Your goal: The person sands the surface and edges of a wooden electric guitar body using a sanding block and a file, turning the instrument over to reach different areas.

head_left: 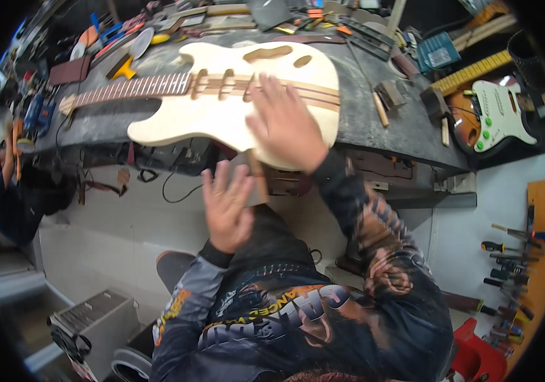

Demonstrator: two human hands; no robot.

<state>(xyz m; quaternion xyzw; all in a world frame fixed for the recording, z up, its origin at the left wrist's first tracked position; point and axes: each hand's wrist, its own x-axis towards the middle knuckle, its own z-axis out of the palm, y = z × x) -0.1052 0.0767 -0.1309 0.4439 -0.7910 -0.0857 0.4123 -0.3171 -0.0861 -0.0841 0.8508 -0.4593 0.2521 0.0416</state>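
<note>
An unfinished electric guitar [202, 121] lies on the bench, its pale body to the right and its fretted neck pointing left. Dark wood stripes run along the body's middle, which has several routed cavities. My right hand [285, 121] is over the body with fingers stretched out, slightly blurred; it seems to rest on the surface. My left hand [228, 207] is off the bench's near edge, its fingers spread. Beside those fingers stands a flat brown and grey block [256, 181], below the guitar's near edge; whether the hand touches it cannot be told.
Tools and wood pieces crowd the dark bench's [374, 140] far side, with a yellow scraper [123, 68] near the neck. A sunburst guitar with a white pickguard [498, 114] lies at the right. Another person [21, 184] is at the left. Hand tools hang on an orange board [540, 254].
</note>
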